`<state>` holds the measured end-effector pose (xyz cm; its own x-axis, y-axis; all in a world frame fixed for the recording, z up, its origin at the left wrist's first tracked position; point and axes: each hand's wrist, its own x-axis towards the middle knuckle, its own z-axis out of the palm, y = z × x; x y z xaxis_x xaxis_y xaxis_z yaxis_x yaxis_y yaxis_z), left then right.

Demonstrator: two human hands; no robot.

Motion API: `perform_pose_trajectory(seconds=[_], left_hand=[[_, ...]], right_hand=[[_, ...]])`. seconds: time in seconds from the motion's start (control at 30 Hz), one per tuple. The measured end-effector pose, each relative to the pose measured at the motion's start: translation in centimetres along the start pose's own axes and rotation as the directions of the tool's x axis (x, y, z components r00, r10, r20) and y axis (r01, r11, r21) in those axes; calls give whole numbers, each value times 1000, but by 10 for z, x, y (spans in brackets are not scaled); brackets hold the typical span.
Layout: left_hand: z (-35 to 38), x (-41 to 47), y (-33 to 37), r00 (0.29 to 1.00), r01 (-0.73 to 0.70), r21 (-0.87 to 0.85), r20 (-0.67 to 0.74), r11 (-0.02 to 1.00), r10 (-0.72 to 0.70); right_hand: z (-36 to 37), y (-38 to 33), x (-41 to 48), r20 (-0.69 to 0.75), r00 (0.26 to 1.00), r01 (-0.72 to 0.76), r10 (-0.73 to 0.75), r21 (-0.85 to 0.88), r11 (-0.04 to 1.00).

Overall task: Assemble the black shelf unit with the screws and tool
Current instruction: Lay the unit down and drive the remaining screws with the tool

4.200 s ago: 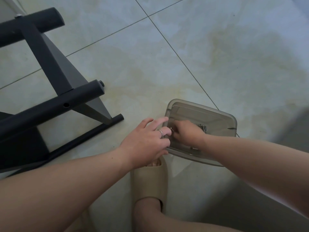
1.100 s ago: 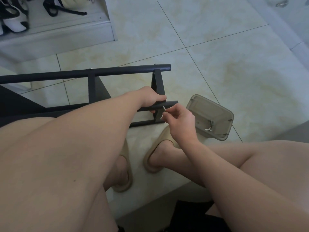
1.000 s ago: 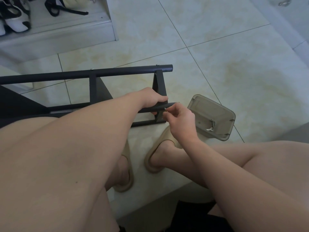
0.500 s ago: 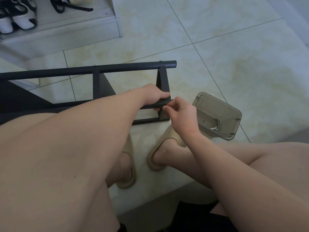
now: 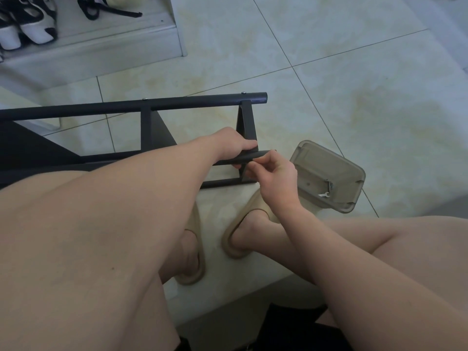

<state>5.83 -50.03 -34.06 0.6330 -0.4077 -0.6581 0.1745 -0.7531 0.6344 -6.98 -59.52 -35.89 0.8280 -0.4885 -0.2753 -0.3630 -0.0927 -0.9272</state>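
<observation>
The left hand (image 5: 235, 148) grips a tube of the black shelf unit (image 5: 177, 104); the right hand (image 5: 276, 178) curls at the tube's end, its hold unclear.

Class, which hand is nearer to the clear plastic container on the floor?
Right. The right hand is at the end of the black rail, just left of the container; the left hand grips that rail farther left.

No text or label is legible; the clear tray (image 5: 316, 163) seems unmarked.
</observation>
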Motion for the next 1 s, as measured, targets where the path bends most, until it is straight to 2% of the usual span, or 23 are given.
perform_pose_trajectory(seconds=[0.13,0.23,0.37,0.5,0.57,0.67,0.73,0.83,0.9,1.0], left_hand=[[1,-2,0,1000,-3,8,13,1000,3],[0,-4,2,1000,0,21,9,1000,0],[0,-4,2,1000,-1,23,12,1000,0],[-2,-3,2,1000,1,29,17,1000,-1],[-2,-2,1,1000,-1,31,12,1000,1],[-1,0,0,1000,4,15,6,1000,-4],[-1,0,0,1000,8,13,4,1000,-8],[-2,0,0,1000,2,8,2,1000,-2],[-2,0,0,1000,-1,9,3,1000,1],[-2,0,0,1000,-1,10,10,1000,1]], right_hand=[[3,-2,0,-4,994,-106,108,142,984],[4,-6,0,-12,990,-137,140,151,979],[4,-11,2,-12,995,-98,98,-20,995],[3,-15,1,13,998,57,-56,-382,922],[3,-15,0,48,992,128,-119,-453,882],[4,-14,-1,57,988,154,-145,-474,867],[5,-15,0,6,995,91,-98,-433,897],[6,-17,4,-53,996,-75,66,-183,980],[5,-18,5,-30,988,-151,151,2,989],[4,-19,3,1,977,-209,212,168,963]])
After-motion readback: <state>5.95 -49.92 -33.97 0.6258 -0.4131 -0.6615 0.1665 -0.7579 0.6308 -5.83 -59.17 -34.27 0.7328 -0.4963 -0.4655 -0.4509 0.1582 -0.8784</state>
